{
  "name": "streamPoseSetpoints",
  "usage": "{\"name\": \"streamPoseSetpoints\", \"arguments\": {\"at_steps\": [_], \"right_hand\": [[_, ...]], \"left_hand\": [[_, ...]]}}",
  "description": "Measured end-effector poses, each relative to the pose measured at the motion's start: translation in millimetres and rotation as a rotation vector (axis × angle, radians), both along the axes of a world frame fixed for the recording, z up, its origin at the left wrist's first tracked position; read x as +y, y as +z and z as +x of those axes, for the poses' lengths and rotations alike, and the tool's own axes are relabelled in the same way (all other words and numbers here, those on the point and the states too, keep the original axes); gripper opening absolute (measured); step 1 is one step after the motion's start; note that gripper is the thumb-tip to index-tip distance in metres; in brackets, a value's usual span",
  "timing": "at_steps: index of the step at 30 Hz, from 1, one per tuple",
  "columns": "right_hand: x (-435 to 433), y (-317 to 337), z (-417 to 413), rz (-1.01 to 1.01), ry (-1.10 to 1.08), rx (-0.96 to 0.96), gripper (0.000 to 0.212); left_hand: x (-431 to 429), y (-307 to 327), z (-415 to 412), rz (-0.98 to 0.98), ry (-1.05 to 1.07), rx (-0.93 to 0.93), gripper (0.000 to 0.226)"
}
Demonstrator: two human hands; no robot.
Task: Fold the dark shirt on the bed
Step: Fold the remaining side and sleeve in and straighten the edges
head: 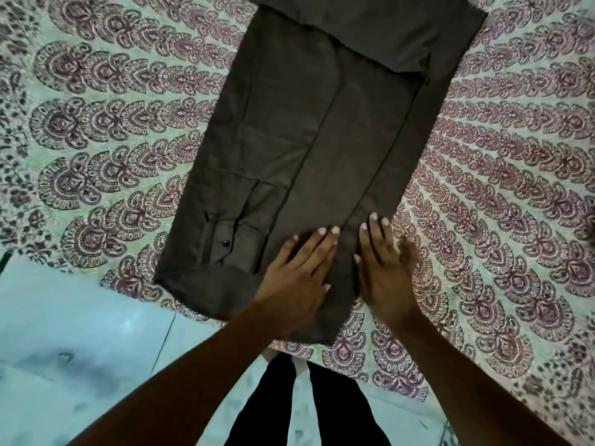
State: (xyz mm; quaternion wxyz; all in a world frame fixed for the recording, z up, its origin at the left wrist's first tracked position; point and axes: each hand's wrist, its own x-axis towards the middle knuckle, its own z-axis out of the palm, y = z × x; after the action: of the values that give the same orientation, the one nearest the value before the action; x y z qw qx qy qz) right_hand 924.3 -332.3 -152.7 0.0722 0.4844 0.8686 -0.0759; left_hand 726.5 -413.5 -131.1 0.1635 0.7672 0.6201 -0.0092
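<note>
A dark brown cotton shirt (pixel 309 149) lies flat on the bed with the paisley-printed green and maroon sheet (pixel 122 130), already narrowed into a long strip running from six o'clock up toward twelve o'clock. Its buttoned cuff (pixel 231 243) is tucked over the body at about eight o'clock. The left hand (pixel 296 275) and the right hand (pixel 383 265) rest side by side on the near hem, palms down, fingers spread wide and flat, holding nothing. They seem placed so to press the layers smooth and pin the hem, probably in readiness to lift it toward the collar end at twelve o'clock. The pale tiled floor (pixel 64 333) shows at seven o'clock.
</note>
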Motion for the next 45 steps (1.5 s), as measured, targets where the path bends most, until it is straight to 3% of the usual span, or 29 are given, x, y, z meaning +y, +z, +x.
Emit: {"name": "streamPoseSetpoints", "arguments": {"at_steps": [5, 9, 12, 15, 20, 23, 26, 30, 33, 39, 45], "right_hand": [[-28, 9, 6, 0.041, 0.176, 0.104, 0.052], [14, 18, 2, 0.048, -0.025, 0.190, 0.057], [61, 13, 4, 0.021, -0.058, 0.140, 0.061], [88, 1, 4, 0.012, 0.065, 0.061, 0.062], [107, 2, 23, 0.082, 0.486, -0.032, 0.062], [134, 10, 32, 0.139, 0.294, -0.034, 0.061], [159, 11, 30, 0.067, 0.083, -0.071, 0.065], [156, 9, 29, 0.009, 0.245, -0.066, 0.064], [169, 13, 37, 0.045, 0.350, -0.043, 0.059], [293, 15, 36, -0.053, 0.186, -0.072, 0.072], [411, 16, 21, -0.064, 0.058, -0.057, 0.075]], "left_hand": [[-14, -9, -23, -0.027, -0.081, 0.083, 0.081], [-16, 2, -31, -0.012, -0.130, 0.085, 0.075], [11, 15, -25, 0.041, -0.047, 0.009, 0.069], [46, 14, -19, 0.030, -0.070, -0.026, 0.078], [67, -1, -29, -0.056, -0.221, 0.033, 0.088], [68, 1, -30, -0.079, -0.230, 0.034, 0.095], [84, 7, -23, -0.065, -0.207, -0.015, 0.093], [125, 8, -10, -0.012, -0.196, -0.109, 0.079], [157, 8, -5, -0.044, -0.217, -0.021, 0.093], [201, 9, -4, -0.263, -0.188, 0.080, 0.146], [214, -2, -3, -0.256, -0.178, 0.064, 0.156]]}}
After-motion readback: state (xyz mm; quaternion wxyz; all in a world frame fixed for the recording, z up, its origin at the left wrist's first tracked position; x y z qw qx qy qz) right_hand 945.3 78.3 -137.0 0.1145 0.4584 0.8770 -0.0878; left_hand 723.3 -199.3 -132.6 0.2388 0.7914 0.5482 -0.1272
